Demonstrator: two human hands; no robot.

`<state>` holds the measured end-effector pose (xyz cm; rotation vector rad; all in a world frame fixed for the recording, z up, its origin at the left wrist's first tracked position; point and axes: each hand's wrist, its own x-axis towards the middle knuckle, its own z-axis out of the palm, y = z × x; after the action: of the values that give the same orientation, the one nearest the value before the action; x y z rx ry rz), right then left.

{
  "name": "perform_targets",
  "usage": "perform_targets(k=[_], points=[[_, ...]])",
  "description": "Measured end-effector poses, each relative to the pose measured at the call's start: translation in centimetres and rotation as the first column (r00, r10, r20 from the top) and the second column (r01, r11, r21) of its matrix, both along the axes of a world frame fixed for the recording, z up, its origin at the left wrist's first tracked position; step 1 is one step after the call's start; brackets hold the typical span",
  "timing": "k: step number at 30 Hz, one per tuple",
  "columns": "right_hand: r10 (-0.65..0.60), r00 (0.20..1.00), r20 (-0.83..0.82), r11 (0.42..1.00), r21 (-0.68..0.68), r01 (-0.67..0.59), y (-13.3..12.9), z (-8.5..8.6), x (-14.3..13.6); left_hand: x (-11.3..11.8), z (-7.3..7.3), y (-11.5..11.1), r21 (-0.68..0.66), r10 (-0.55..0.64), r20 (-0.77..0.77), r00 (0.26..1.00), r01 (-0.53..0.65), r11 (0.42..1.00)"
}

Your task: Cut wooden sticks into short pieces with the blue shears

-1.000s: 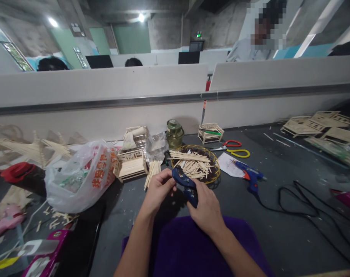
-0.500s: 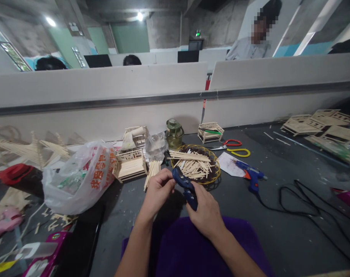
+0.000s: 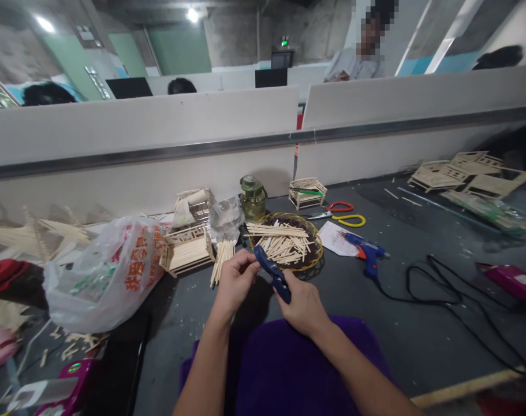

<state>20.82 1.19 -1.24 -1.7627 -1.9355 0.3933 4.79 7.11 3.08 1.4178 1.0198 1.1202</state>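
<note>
My right hand is closed around the handles of a dark blue plier-like cutter, whose head points away and to the left. Beside that head, my left hand is closed in a pinch, thumb against fingers; what lies between them is too small to make out. Just beyond both hands stands a yellow-rimmed woven basket with many thin wooden sticks in it. A bundle of sticks lies left of the basket, close to my left hand.
Small stick-built frames stand behind on the left. A plastic bag fills the left side. Red-and-yellow-handled scissors, a blue glue gun and its black cable lie right. A green jar stands by the partition.
The cutter's handles look closer together in my right hand than before. My view has turned slightly right, so the things on the table appear shifted left.
</note>
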Motion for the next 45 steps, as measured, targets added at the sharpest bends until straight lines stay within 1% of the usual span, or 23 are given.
perform_targets(k=[5,10,13,17,20,23,25,28,32,35,38,40,41,42,45], points=[[0.015,0.998,-0.057,1.000,-0.022,-0.016,0.7,-0.6,0.1,0.1,-0.8,0.7,-0.014,0.009,0.037,0.999,-0.008,1.000],[0.029,0.995,-0.100,0.999,-0.042,-0.034,1.1,-1.2,0.0,0.4,-1.4,0.9,-0.005,0.069,0.001,0.998,-0.069,0.998],[0.004,0.990,-0.143,1.000,-0.027,-0.008,0.9,-1.2,0.1,0.7,-1.6,0.9,-0.067,0.087,0.017,0.996,-0.086,0.994],[0.000,0.970,-0.243,1.000,0.026,0.006,0.5,-0.4,0.3,0.5,-1.9,0.7,-0.197,0.133,0.079,0.988,-0.115,0.974],[-0.003,0.910,-0.414,0.999,0.040,0.022,0.3,0.0,0.4,0.1,-1.9,0.5,-0.237,0.114,0.171,0.979,-0.071,0.969],[-0.002,0.808,-0.589,1.000,0.001,0.003,0.2,0.0,0.3,-0.1,-1.9,0.3,-0.282,0.106,0.277,0.955,-0.024,0.959],[0.001,0.749,-0.663,1.000,-0.022,-0.021,0.1,-0.2,0.1,-0.1,-1.9,0.3,-0.321,0.117,0.356,0.927,0.004,0.947],[0.006,0.712,-0.703,0.999,-0.033,-0.041,0.1,-0.4,-0.1,-0.1,-2.0,0.5,-0.369,0.145,0.473,0.869,0.046,0.928],[0.031,0.720,-0.693,0.997,-0.033,-0.075,0.2,-0.6,-0.2,-0.2,-2.1,0.7,-0.412,0.200,0.574,0.794,0.070,0.908],[0.062,0.734,-0.677,0.994,-0.023,-0.105,0.2,-0.8,-0.2,-0.3,-2.2,0.8,-0.455,0.294,0.617,0.730,0.026,0.890],[0.088,0.750,-0.656,0.992,-0.015,-0.129,0.1,-1.0,-0.1,-0.9,-1.7,0.9,-0.504,0.419,0.668,0.616,-0.041,0.863],[0.101,0.753,-0.650,0.989,-0.013,-0.144,0.1,-1.1,0.0,-1.9,-0.8,0.9,-0.521,0.489,0.699,0.522,-0.097,0.848],[0.105,0.752,-0.651,0.989,-0.014,-0.150,0.1,-1.2,0.0,-2.7,0.0,0.9,-0.519,0.514,0.713,0.477,-0.134,0.844],[0.105,0.748,-0.655,0.988,-0.016,-0.154,0.0,-1.2,0.0,-3.6,0.8,0.8,-0.515,0.535,0.723,0.437,-0.176,0.839],[0.100,0.736,-0.670,0.987,-0.027,-0.158,0.1,-1.4,0.1,-7.3,3.9,0.8,-0.449,0.557,0.768,0.317,-0.355,0.820]])
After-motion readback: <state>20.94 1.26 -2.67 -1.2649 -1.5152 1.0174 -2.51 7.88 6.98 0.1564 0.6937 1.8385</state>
